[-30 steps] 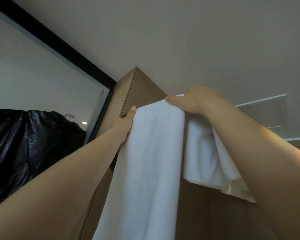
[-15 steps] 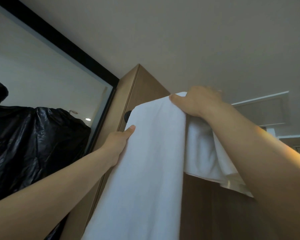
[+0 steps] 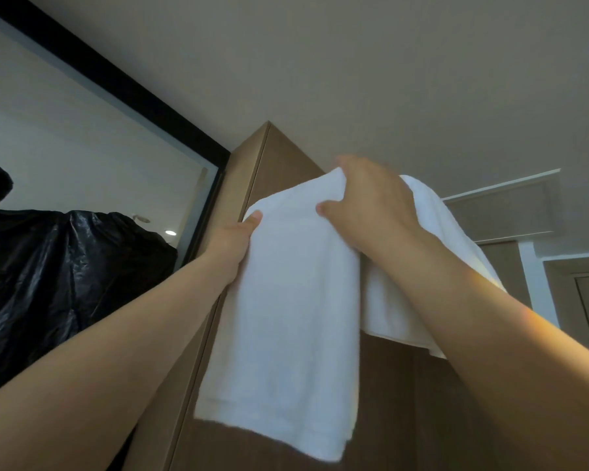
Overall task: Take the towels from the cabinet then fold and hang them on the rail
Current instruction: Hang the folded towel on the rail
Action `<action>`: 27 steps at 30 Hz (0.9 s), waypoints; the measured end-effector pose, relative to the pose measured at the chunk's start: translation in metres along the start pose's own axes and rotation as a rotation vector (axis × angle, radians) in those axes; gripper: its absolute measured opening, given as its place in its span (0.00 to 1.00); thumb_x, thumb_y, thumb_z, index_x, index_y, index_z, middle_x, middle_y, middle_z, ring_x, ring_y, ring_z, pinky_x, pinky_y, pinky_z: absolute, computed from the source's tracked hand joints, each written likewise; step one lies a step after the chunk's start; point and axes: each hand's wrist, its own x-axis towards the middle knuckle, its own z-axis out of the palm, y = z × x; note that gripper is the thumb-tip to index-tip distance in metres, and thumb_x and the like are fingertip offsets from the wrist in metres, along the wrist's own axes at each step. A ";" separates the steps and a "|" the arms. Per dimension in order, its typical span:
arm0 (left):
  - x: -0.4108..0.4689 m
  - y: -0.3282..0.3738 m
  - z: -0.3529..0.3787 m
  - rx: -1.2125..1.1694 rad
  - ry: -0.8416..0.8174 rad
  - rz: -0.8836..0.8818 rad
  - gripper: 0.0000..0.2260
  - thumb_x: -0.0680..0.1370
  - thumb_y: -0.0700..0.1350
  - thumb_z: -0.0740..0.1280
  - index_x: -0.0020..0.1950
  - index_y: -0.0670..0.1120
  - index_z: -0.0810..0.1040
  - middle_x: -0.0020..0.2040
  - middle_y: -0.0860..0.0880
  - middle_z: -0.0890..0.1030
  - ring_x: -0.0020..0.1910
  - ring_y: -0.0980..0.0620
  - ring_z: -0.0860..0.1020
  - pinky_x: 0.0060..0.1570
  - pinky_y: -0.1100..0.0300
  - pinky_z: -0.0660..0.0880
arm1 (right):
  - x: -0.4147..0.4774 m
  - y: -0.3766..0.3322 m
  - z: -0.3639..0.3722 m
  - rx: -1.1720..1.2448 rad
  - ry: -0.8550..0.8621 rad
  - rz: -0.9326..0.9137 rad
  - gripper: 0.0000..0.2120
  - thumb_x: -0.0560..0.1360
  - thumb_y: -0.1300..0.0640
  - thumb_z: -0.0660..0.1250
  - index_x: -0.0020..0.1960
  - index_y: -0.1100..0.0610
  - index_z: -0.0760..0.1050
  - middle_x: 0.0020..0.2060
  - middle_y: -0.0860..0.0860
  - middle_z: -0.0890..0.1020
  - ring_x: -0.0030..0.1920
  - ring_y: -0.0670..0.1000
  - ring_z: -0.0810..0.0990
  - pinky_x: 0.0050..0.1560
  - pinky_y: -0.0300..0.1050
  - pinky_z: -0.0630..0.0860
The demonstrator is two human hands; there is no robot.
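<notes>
I see the white towel [image 3: 286, 317] held high in front of the brown cabinet [image 3: 279, 158], close under the ceiling [image 3: 354, 62]; my left hand [image 3: 233, 244] pinches its upper left edge, thumb on the near face, fingers hidden behind; my right hand [image 3: 371, 202] grips the top fold, fingers curled over it, thumb pressing the front; the near panel hangs straight down between both forearms; a second fall drops on the far side, right of the right wrist; black plastic [image 3: 65, 266] sits far left.
</notes>
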 end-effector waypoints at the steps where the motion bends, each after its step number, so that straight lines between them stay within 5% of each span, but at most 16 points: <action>1: 0.004 0.008 0.004 0.025 0.013 0.020 0.20 0.75 0.63 0.67 0.51 0.46 0.76 0.42 0.50 0.78 0.43 0.48 0.76 0.52 0.51 0.72 | 0.008 -0.001 0.001 -0.047 0.040 0.004 0.17 0.74 0.55 0.68 0.62 0.54 0.72 0.58 0.53 0.79 0.60 0.58 0.75 0.51 0.49 0.65; 6: 0.029 0.013 0.020 0.097 0.040 0.030 0.30 0.76 0.61 0.66 0.67 0.39 0.73 0.62 0.41 0.78 0.57 0.41 0.76 0.57 0.51 0.71 | 0.028 0.008 0.012 -0.220 0.067 0.036 0.17 0.76 0.49 0.63 0.62 0.55 0.73 0.59 0.56 0.78 0.63 0.59 0.71 0.61 0.53 0.64; 10: 0.036 0.002 0.021 0.176 0.059 0.042 0.29 0.77 0.64 0.63 0.63 0.39 0.75 0.59 0.41 0.79 0.51 0.42 0.75 0.51 0.53 0.70 | 0.033 0.018 0.015 -0.387 -0.130 0.042 0.23 0.78 0.40 0.54 0.60 0.56 0.75 0.59 0.55 0.79 0.61 0.56 0.75 0.64 0.53 0.62; 15: 0.018 -0.011 0.004 0.172 -0.017 -0.013 0.31 0.72 0.69 0.64 0.60 0.45 0.77 0.50 0.49 0.80 0.49 0.46 0.78 0.52 0.54 0.72 | 0.037 0.017 0.018 -0.435 -0.113 0.045 0.26 0.78 0.39 0.52 0.60 0.56 0.76 0.58 0.55 0.79 0.60 0.56 0.76 0.65 0.54 0.62; 20: -0.007 -0.031 -0.017 0.122 -0.210 -0.150 0.28 0.71 0.69 0.66 0.57 0.47 0.80 0.53 0.49 0.84 0.52 0.47 0.81 0.58 0.52 0.75 | 0.030 0.015 0.017 -0.426 -0.086 0.049 0.26 0.79 0.39 0.52 0.60 0.57 0.76 0.59 0.56 0.79 0.60 0.56 0.76 0.65 0.54 0.61; 24: -0.018 -0.045 -0.022 0.113 -0.198 -0.169 0.24 0.77 0.63 0.64 0.57 0.44 0.81 0.53 0.47 0.84 0.52 0.45 0.81 0.62 0.50 0.74 | 0.011 0.005 0.011 -0.340 -0.111 0.055 0.28 0.76 0.40 0.61 0.67 0.59 0.69 0.65 0.58 0.75 0.68 0.59 0.69 0.74 0.59 0.51; 26: -0.020 -0.047 -0.022 0.092 -0.162 -0.131 0.21 0.78 0.61 0.63 0.54 0.45 0.81 0.50 0.47 0.84 0.49 0.46 0.82 0.57 0.52 0.75 | -0.011 -0.002 0.011 -0.230 -0.011 0.024 0.28 0.73 0.44 0.66 0.66 0.59 0.66 0.64 0.58 0.73 0.66 0.60 0.69 0.68 0.57 0.62; 27: -0.021 -0.046 -0.022 0.085 -0.151 -0.115 0.20 0.78 0.61 0.63 0.52 0.45 0.82 0.48 0.48 0.84 0.48 0.47 0.82 0.54 0.53 0.75 | -0.022 -0.004 0.011 -0.168 0.047 0.006 0.27 0.72 0.46 0.67 0.66 0.59 0.65 0.62 0.57 0.73 0.63 0.59 0.70 0.58 0.52 0.68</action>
